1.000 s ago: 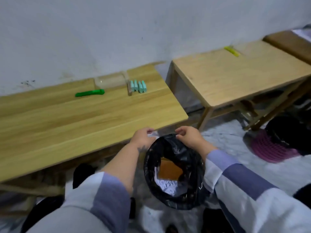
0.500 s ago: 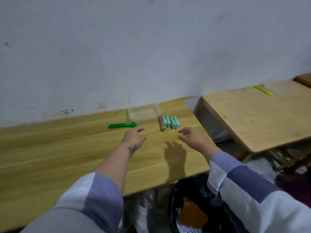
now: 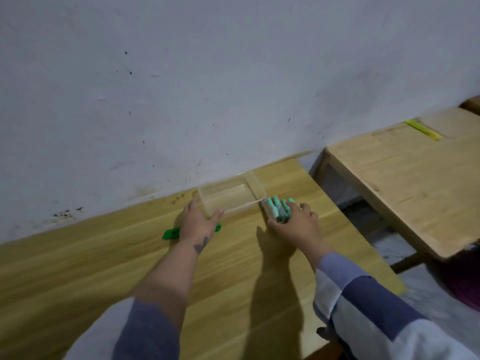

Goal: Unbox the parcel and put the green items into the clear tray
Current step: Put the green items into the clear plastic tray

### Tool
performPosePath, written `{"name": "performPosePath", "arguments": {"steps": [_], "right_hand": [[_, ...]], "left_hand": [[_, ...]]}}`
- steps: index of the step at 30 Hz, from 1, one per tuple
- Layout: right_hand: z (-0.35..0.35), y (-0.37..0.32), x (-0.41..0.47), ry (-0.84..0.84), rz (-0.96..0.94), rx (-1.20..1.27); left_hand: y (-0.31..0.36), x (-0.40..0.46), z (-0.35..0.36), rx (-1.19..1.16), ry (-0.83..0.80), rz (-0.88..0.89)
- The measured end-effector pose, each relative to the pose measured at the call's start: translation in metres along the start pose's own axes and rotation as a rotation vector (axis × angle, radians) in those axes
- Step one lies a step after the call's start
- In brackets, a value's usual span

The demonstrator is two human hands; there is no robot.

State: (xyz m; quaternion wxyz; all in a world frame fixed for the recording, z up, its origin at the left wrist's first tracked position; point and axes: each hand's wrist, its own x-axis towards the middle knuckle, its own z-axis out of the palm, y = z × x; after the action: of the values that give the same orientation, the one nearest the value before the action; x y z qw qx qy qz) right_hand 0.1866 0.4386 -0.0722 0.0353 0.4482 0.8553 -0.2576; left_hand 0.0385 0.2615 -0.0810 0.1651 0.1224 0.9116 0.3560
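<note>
Clear tray (image 3: 230,196): far side of table (image 3: 91,268), by the wall, empty. Left hand (image 3: 198,222) open, thumb and fingers spread around its near-left corner.
Green items (image 3: 279,208): row just right of the tray. Right hand (image 3: 296,223) curled over them; a firm grip cannot be told.
Green cutter (image 3: 170,233): under the left wrist.
Risk: the light tray may slide under a loose hold; the items may scatter if scooped together.
Change: half a second ago both hands hovered short of these things; now they touch them.
</note>
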Motion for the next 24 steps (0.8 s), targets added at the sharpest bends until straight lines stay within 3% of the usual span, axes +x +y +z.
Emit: {"name": "performPosePath", "arguments": {"steps": [10,19,24], "right_hand": [[0.027,-0.008,0.043,0.031,0.041,-0.158],[0.001,0.012,0.069,0.018,0.027,-0.077],[-0.032,-0.009,0.084,-0.007,-0.147,-0.005]], "left_hand": [[0.006,0.029,0.027,0.061,0.012,-0.066],[0.014,0.027,0.026,-0.014,0.096,-0.09],[0.017,0.022,0.025,-0.042,0.103,-0.114]]}}
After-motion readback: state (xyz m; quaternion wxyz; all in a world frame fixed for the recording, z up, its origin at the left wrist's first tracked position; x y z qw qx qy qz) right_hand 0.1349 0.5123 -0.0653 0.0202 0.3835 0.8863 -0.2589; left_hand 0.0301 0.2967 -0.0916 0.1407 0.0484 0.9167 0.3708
